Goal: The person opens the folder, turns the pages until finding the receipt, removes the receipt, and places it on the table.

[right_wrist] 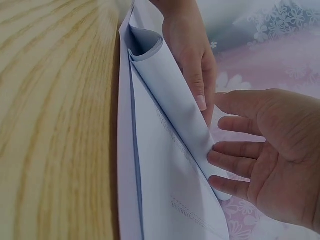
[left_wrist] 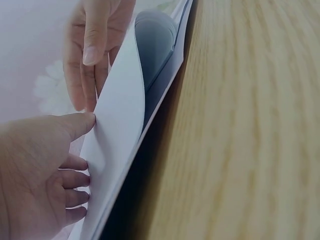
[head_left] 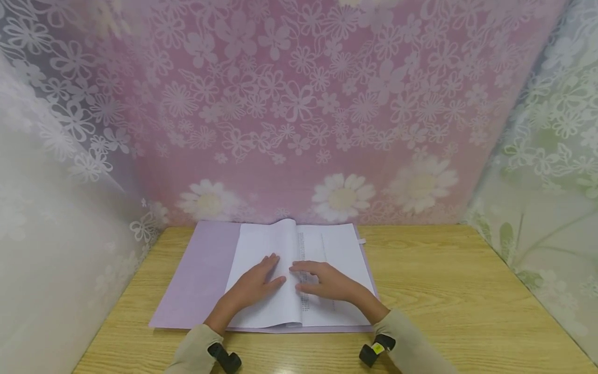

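White paper curl: we see it running near-to-far, atop the lilac folder.
Right hand: right of the curl and nearer, fingertips at it, extended, gripping nothing.
Left hand: left of the curl, spread, grasping nothing.

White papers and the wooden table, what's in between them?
A purple cover lies between the white papers and the wooden table. The head view shows it best, sticking out widely on the left.
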Tool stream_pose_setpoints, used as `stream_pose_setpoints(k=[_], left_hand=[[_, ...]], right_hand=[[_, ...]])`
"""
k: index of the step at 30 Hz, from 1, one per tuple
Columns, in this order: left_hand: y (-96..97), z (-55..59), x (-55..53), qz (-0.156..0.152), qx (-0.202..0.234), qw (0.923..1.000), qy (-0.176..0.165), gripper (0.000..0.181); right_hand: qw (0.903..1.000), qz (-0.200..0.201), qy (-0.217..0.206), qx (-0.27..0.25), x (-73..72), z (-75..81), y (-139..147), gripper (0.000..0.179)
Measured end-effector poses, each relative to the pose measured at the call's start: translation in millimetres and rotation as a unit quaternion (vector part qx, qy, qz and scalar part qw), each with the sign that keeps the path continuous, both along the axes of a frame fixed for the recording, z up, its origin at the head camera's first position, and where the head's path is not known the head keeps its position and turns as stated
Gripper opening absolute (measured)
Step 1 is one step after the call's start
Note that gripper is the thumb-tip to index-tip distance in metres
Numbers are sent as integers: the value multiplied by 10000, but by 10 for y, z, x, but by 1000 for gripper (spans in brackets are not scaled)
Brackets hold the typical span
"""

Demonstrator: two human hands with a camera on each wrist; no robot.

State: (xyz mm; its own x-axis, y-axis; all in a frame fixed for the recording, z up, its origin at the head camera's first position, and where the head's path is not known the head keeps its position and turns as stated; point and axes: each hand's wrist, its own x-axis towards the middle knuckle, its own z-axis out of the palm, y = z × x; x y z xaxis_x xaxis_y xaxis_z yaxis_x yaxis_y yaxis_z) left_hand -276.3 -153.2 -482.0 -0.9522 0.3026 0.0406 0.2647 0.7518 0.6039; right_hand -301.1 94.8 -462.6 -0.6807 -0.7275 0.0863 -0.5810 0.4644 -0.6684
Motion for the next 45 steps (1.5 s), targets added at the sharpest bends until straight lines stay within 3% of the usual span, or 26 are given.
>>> stream_pose_setpoints(k=[9,20,29,37,45], left_hand=[[-11,-33,-31,1,-56,9999,-108,72],[-3,-26,-41,5,-252,9992,-321,71],[-13,-33,-55,160,-323,9983,-449,71],[-25,-57,-52,137,-249,9986,-456,71],[-10,-56,-44,142,-213,9986,-454,72]], right_hand=[[9999,58,-50,-80,-25,33,14,51],[9996,-208,54,-179,-89,123,155,52],[9964,-752,239,-323,-230,205,359,55],[9901,-1323,285,-363,-361,275,626,69],[9822,-1841,158,-329,-522,186,897,78]])
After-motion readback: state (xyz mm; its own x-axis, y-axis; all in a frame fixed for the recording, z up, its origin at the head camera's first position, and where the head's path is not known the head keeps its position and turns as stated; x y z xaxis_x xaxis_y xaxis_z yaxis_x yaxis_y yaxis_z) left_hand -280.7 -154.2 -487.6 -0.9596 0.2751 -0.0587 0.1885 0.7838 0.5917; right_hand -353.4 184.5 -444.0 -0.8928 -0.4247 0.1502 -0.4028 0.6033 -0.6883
